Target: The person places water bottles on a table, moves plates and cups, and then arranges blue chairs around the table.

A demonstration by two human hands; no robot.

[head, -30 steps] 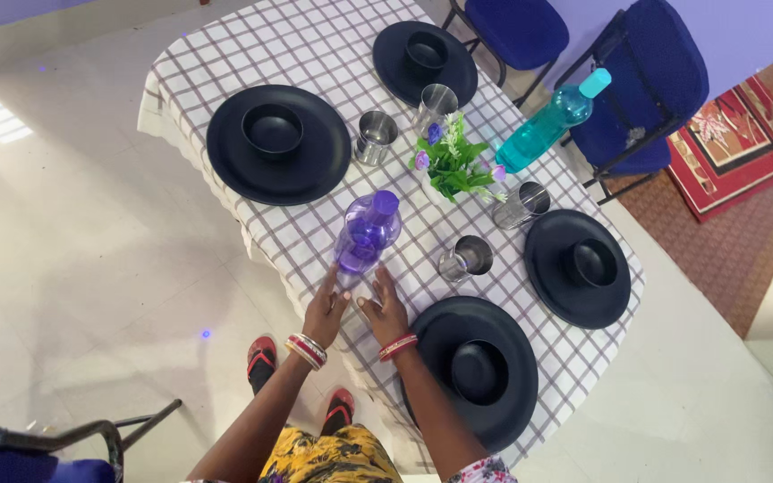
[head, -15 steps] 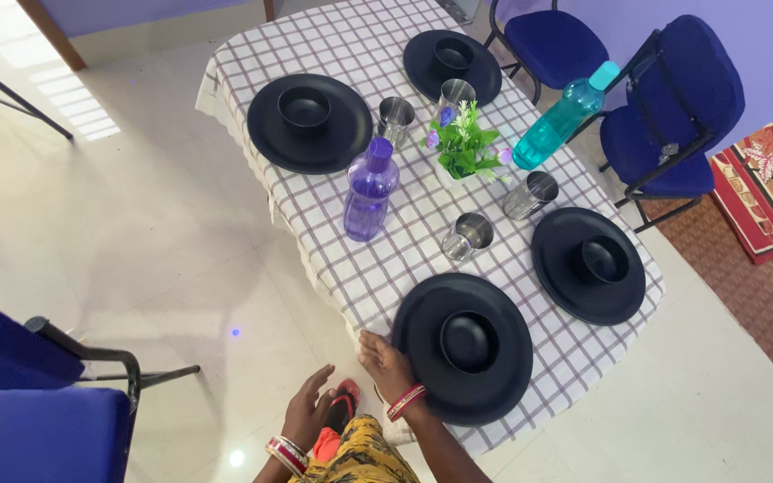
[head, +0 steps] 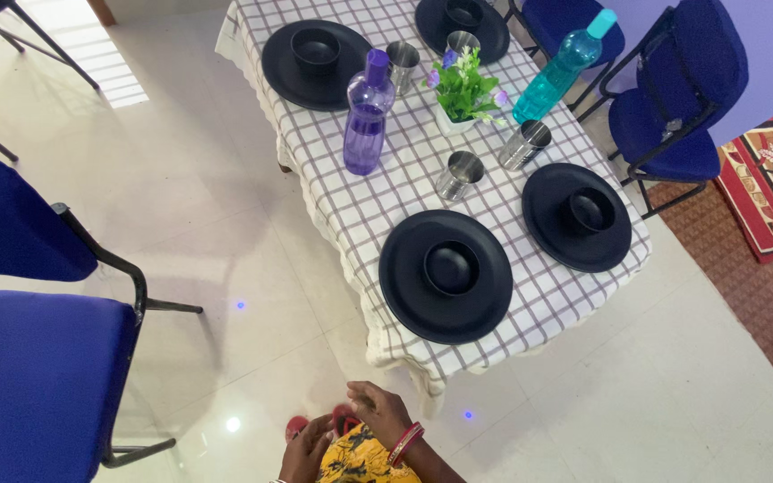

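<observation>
Left hand [head: 304, 454] cut off by frame edge, fingers loosely curled, empty | right hand [head: 378, 413] open, holding nothing, near the surface [head: 386, 192] corner | nearest black plate [head: 445, 276] lay on it, well apart.

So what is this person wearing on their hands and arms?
No gloves and no sleeves show: both hands are bare. The right hand has a stack of red and pale bangles at the wrist. The left hand sits at the picture's bottom edge, its wrist mostly cut off. Between them shows yellow clothing with a dark print.
</observation>
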